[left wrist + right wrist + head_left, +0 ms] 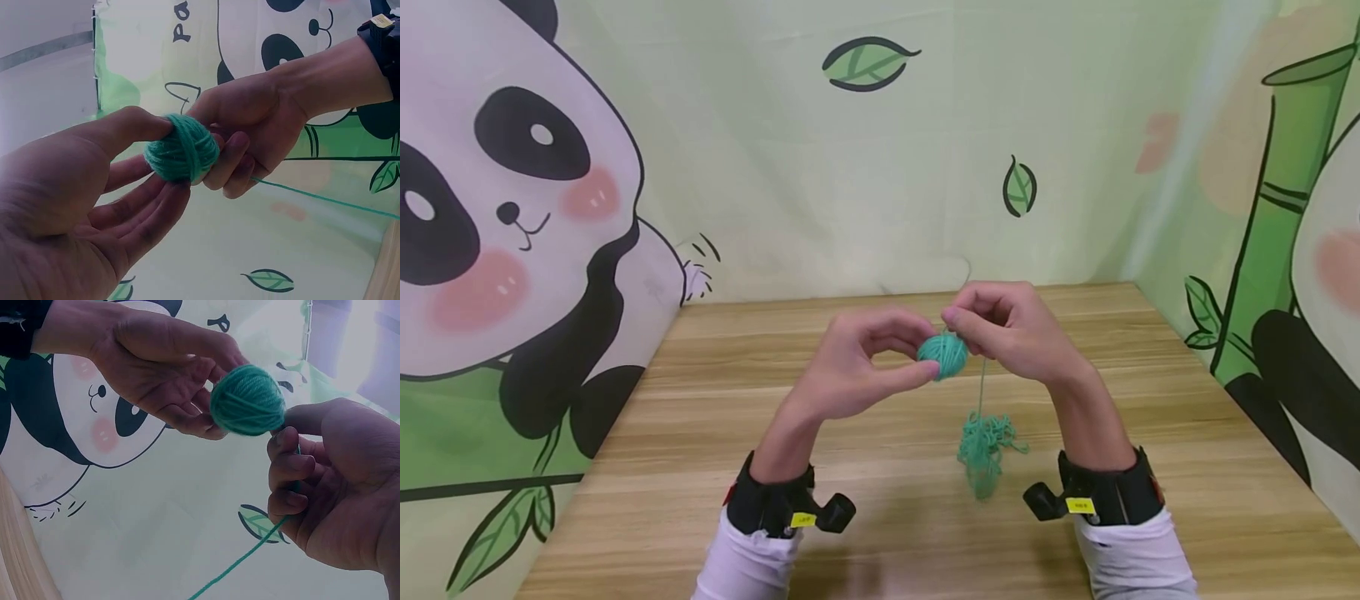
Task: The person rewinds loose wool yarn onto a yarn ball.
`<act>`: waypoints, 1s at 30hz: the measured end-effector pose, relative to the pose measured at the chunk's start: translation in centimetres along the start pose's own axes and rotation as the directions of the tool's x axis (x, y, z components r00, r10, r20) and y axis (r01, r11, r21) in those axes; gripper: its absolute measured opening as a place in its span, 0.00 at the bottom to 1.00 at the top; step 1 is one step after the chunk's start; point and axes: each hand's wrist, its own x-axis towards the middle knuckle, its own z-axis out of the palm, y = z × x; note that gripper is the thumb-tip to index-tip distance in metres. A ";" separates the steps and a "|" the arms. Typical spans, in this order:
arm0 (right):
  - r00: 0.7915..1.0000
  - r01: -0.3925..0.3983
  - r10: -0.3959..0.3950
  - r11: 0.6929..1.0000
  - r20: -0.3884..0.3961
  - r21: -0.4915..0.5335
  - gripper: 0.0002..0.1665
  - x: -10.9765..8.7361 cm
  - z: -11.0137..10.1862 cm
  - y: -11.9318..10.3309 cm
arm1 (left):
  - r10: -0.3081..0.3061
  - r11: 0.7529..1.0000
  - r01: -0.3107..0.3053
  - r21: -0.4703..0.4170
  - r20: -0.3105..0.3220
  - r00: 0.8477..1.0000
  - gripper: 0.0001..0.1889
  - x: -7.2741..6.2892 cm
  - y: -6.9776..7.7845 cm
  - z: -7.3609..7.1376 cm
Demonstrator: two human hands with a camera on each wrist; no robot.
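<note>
A small ball of teal yarn (943, 356) is held up above the table, pinched between the thumb and fingertips of my left hand (865, 362). Right beside it, my right hand (1018, 333) pinches the yarn strand close to the ball, its other fingers curled. In the right wrist view the strand (240, 561) passes through those curled fingers and runs off down to the left. A loose, tangled heap of the same yarn (985, 450) lies on the table below the right hand, with the strand rising from it. The wound ball (181, 149) hides some of the right fingertips in the left wrist view.
The wooden table (700, 442) reaches back to a pale green cloth backdrop (760, 167) printed with pandas, leaves and bamboo. Each wrist wears a black band with a small camera (835, 512).
</note>
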 end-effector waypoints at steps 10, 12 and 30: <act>1.000 0.015 -0.016 0.999 -0.027 -0.032 0.11 -0.1 -0.2 -0.2 | 0.032 0.995 -0.030 0.093 -0.024 0.999 0.14 0.3 -0.4 -0.1; 0.999 0.018 -0.019 0.999 -0.032 -0.042 0.11 -0.1 -0.2 -0.3 | 0.033 0.994 -0.029 0.108 -0.032 0.999 0.14 0.3 -0.5 -0.1; 0.996 0.090 -0.090 0.996 0.028 0.006 0.13 -0.3 -0.3 -0.3 | 0.051 0.982 -0.018 0.188 -0.175 0.983 0.13 0.4 -1.0 -0.2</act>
